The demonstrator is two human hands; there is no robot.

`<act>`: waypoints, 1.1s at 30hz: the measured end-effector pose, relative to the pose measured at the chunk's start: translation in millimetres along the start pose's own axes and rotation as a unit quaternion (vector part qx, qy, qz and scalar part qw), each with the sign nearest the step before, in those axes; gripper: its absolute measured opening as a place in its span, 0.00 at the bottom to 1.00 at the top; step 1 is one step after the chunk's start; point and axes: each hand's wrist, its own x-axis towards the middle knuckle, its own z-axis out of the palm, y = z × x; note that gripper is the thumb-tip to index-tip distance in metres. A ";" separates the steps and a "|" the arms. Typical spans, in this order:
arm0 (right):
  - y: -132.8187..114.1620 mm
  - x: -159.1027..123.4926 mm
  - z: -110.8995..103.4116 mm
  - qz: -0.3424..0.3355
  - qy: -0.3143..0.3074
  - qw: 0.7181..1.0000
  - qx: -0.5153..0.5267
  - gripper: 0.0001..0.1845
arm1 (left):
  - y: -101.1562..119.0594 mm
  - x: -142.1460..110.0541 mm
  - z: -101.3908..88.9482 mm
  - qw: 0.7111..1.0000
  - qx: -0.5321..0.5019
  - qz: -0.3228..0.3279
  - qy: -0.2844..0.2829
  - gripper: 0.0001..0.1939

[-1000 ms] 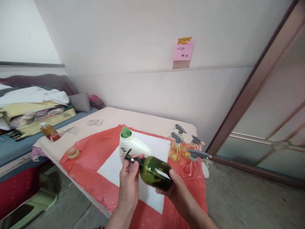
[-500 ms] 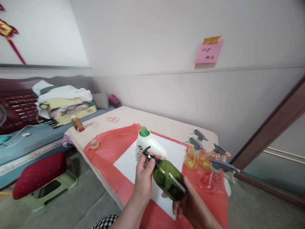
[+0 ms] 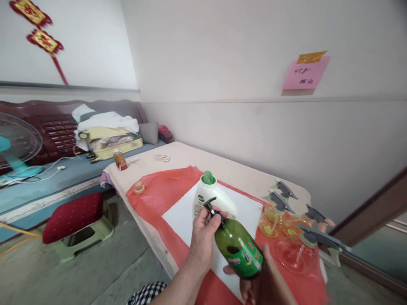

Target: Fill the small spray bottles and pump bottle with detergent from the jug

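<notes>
A green see-through pump bottle (image 3: 240, 248) with a black pump head (image 3: 210, 205) lies tilted between my hands, its green label facing up. My left hand (image 3: 203, 233) is closed round the pump's collar at the upper left. Below, my right hand (image 3: 267, 275) grips the bottle's lower end, with some fingers hidden beneath it. Just behind stands a white jug (image 3: 219, 199) with a green spout in its uncapped mouth. It rests on a white sheet (image 3: 181, 216) laid over red plastic (image 3: 162, 195).
Several clear spray bottles with grey trigger heads (image 3: 281, 201) crowd the table's right end. A round beige cap (image 3: 139, 187) sits on the plastic's left part. Farther back is a drink bottle (image 3: 120, 160). A red-topped stool (image 3: 74, 216) stands left of the table.
The pump bottle has turned in my hands, bringing its green label into view. The whole scene has shifted right in the picture as the camera turned left.
</notes>
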 end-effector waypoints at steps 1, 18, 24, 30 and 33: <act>1.4 2.3 -1.8 -0.014 0.011 1.000 0.001 0.43 | -0.3 0.4 -0.8 1.000 -0.002 0.003 0.009 0.12; -3.2 0.5 -4.5 -0.063 0.010 0.997 -0.030 0.37 | 69.6 28.1 -66.4 0.953 0.106 0.179 0.221 0.15; -16.1 -10.8 4.4 -0.093 0.074 0.992 -0.032 0.27 | 84.7 109.6 -155.7 0.816 0.364 0.269 0.359 0.14; -14.9 -9.4 -1.3 -0.106 0.079 0.990 -0.050 0.25 | 51.1 145.9 -200.0 0.793 0.471 0.199 0.331 0.09; -15.2 -10.9 -6.1 -0.105 0.074 0.990 -0.054 0.24 | 44.6 143.7 -208.0 0.789 0.487 0.183 0.327 0.14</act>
